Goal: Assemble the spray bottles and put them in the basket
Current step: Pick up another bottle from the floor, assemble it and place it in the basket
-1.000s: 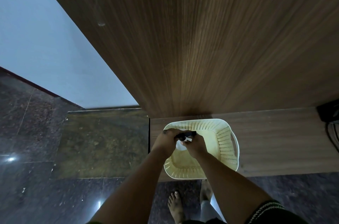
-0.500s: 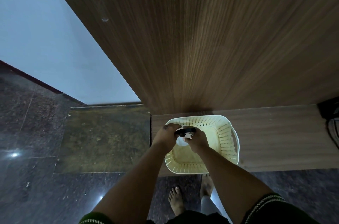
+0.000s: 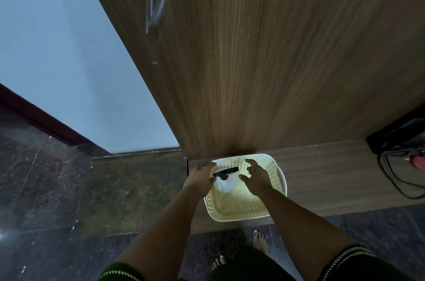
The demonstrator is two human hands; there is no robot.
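Dim scene, light pooled in the basket (image 3: pixel 281 180) (upper edge motion-blurred), wide-angle edge bending

**Dim corner beside a tall wooden cabinet**

A brown wood-grain cabinet (image 3: pixel 276 62) with blurred metal handles (image 3: pixel 158 4) fills the view. To its left are a pale blue-grey wall (image 3: pixel 57 50), a dark skirting (image 3: pixel 41 117) and a dark speckled stone floor (image 3: pixel 34 188). Black cables (image 3: pixel 395 170) lie on the low wooden ledge (image 3: pixel 333 179) at the cabinet's foot.

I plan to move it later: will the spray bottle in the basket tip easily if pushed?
Probably: the spray bottle seems upright with a wide black trigger head on top, so likely top-heavy. Its pale plastic body is probably light. The basket wall may catch it.
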